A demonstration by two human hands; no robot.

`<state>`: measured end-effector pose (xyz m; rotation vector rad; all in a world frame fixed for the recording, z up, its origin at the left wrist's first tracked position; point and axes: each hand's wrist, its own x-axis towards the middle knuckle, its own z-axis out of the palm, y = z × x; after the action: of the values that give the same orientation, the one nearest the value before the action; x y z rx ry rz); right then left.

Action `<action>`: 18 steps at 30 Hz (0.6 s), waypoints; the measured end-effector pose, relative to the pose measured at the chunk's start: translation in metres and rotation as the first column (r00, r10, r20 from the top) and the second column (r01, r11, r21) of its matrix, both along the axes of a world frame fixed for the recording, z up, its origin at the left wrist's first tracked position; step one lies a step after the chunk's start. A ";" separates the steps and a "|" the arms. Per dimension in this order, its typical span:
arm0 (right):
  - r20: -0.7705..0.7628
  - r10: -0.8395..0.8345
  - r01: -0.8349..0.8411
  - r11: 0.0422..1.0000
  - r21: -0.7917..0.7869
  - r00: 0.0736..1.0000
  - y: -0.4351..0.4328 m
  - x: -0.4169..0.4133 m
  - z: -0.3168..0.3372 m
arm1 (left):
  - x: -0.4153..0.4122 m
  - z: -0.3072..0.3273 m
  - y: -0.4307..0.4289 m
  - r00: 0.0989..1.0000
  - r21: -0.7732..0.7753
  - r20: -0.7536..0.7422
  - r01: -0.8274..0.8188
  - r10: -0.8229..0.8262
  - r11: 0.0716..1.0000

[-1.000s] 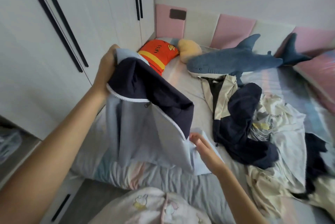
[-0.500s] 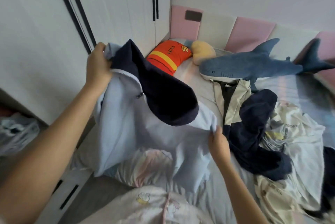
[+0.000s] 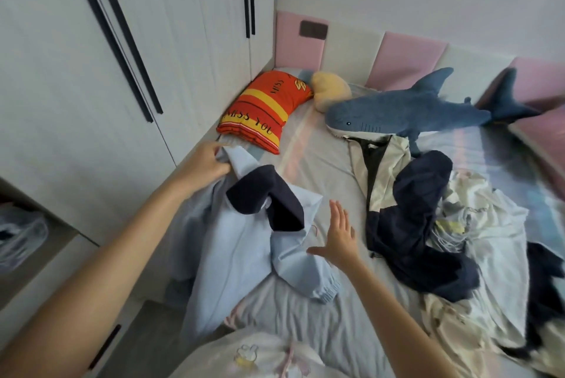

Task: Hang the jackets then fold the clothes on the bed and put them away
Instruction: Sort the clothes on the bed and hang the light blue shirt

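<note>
While the left hand (image 3: pixel 211 162) bunches the upper edge of the light-blue jacket (image 3: pixel 232 249) in a tight grip near the left-centre of the frame, I see the rest of that jacket lying crumpled on the bed (image 3: pixel 321 169). Its navy lining (image 3: pixel 269 197) is turned outward just right of the fist. One cuffed sleeve (image 3: pixel 318 286) trails toward the lower middle of the frame. The right hand (image 3: pixel 339 237) is at centre frame with fingers straight and spread, palm down, its grip wide and holding nothing (I cannot tell whether the thumb touches the jacket's edge or only hovers beside it). To the right of it sits a heap of clothes (image 3: pixel 477 224): a cream jacket (image 3: pixel 379 169) with dark lining, a navy garment (image 3: pixel 422 224) draped over it, and pale pieces further right. A blue shark plush (image 3: pixel 406 114) lies across the bed's upper part, with an orange striped pillow (image 3: pixel 263 114) and a yellow cushion (image 3: pixel 330 90) to its left. White wardrobe doors (image 3: pixel 122 56) fill the upper left.
</note>
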<state>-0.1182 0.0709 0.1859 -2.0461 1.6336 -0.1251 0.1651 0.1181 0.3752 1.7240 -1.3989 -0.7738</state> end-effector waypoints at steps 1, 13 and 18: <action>-0.010 -0.012 0.012 1.000 -0.011 1.000 -0.003 0.010 -0.001 | -0.001 0.011 0.003 0.999 -0.041 -0.050 0.004 -0.006 0.999; 0.456 -0.185 0.289 0.942 -0.169 0.871 -0.033 0.083 0.012 | 0.018 0.068 0.018 0.869 -0.183 -0.496 -0.095 -0.008 0.979; 0.497 -0.052 0.009 0.996 0.089 0.866 -0.058 0.091 0.015 | 0.022 0.095 0.020 0.985 -0.251 -0.170 -0.023 -0.021 0.968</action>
<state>-0.0270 0.0128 0.2006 -1.7327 1.3166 -0.5432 0.1874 0.1382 0.4706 1.4279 -1.3166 -0.6940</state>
